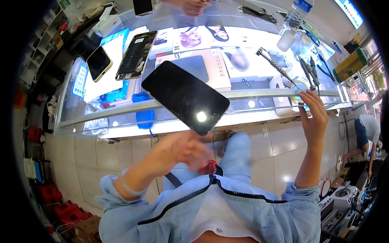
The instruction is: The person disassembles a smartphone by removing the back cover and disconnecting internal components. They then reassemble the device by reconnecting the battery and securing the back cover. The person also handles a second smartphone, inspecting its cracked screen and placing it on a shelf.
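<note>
A black phone screen (186, 96) lies face up and slanted over the near edge of the glass counter, with a bright lamp reflection on it. Just below its lower corner is my left hand (178, 152), its fingers smeared by motion. At the counter's right front edge, my right hand (315, 111) has its thumb and fingers apart, touching or close to a roll of clear tape (300, 90). A screwdriver with a patterned handle (279, 67) points its tip toward those fingers. Farther left lie an opened phone body (137, 56) and a phone with a yellowish frame (99, 64).
Several screwdrivers (308, 73), blue-handled pliers (324, 65) and a water bottle (298, 16) occupy the counter's right side. Boxes show under the glass (243, 94). Across the counter is another person's hand (193, 7). Someone else bends over at far right (366, 131).
</note>
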`<state>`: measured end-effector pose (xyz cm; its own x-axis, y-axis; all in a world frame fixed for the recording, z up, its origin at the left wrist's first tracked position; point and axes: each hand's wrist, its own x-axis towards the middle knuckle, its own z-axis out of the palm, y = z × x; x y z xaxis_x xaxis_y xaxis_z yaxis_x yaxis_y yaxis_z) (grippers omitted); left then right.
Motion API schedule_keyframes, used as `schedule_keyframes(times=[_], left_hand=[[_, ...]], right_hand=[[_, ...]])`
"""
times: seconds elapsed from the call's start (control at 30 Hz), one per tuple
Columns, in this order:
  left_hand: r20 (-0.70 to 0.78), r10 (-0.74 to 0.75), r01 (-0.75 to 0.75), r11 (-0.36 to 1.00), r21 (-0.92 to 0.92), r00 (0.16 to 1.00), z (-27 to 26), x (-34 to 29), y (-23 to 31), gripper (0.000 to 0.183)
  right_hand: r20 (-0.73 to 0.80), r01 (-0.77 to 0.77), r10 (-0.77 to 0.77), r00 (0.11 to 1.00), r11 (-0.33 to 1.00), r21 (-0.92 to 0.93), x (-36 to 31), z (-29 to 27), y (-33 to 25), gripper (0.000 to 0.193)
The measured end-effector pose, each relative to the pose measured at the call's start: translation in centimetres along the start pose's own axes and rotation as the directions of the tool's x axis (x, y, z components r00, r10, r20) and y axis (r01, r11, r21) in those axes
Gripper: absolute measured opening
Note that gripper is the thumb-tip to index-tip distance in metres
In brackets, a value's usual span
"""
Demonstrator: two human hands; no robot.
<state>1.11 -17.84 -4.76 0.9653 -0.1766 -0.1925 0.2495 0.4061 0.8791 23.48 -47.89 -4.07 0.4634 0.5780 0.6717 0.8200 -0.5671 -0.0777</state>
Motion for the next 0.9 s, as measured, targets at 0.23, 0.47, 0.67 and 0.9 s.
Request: schedule_keyframes(times=[0.23, 0.47, 0.67, 0.9], left_hand=[[-0.22, 0.18, -0.209, 0.971, -0.115, 0.959, 1.3, 3.6, -2.1, 0.047], [-0.317, 0.412, -0.485, 0.851, -0.199, 0.854, 2.6, 1.2, -8.3, 0.04], [-0.214, 0.387, -0.442, 0.758, -0.48, 0.897, 3.0, -0.4, -8.6, 0.048], [-0.191, 0.531, -0.545, 0.664, -0.512, 0.826, 2.6, -1.6, -9.7, 0.043]], right_hand=[[-0.063, -0.045, 0.051, 0.997, 0.995, 0.092, -2.2, -1.8, -1.3, 0.026], [0.438, -0.44, 0.418, 0.796, -0.098, 0.892, -5.5, 2.0, -11.4, 0.023], [0.432, -0.416, 0.285, 0.856, -0.115, 0.902, -5.4, 2.7, -15.1, 0.013], [0.343, -0.381, 0.167, 0.925, 0.378, 0.844, -4.9, -0.5, -17.4, 0.012]])
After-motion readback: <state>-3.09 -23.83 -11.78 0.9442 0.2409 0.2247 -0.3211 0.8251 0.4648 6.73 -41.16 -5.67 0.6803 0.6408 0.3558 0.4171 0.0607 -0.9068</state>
